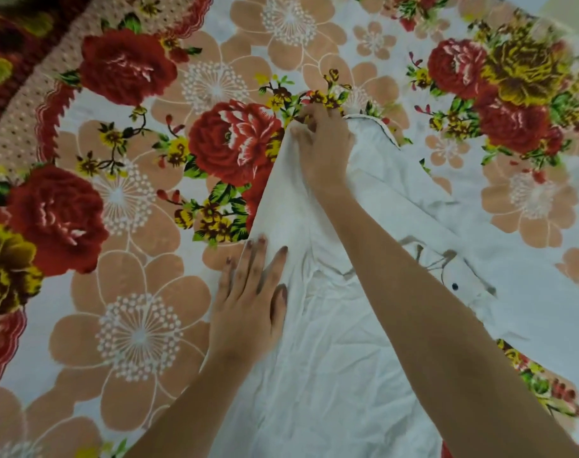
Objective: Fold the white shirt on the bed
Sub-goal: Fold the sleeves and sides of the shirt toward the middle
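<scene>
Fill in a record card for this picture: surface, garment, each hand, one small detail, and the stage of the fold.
surface: floral bedsheet
garment: white shirt, creased, lying on the sheet
left hand: flat, fingers straight, pressing at the shirt's left edge
right hand: fingers curled, pinching the shirt's far tip
detail: dark button on the shirt's right side
stage: fold not yet finished

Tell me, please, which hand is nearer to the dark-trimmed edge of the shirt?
Right. The right hand pinches the shirt just left of that dark-trimmed edge; the left hand presses flat farther down, toward the person.
</scene>
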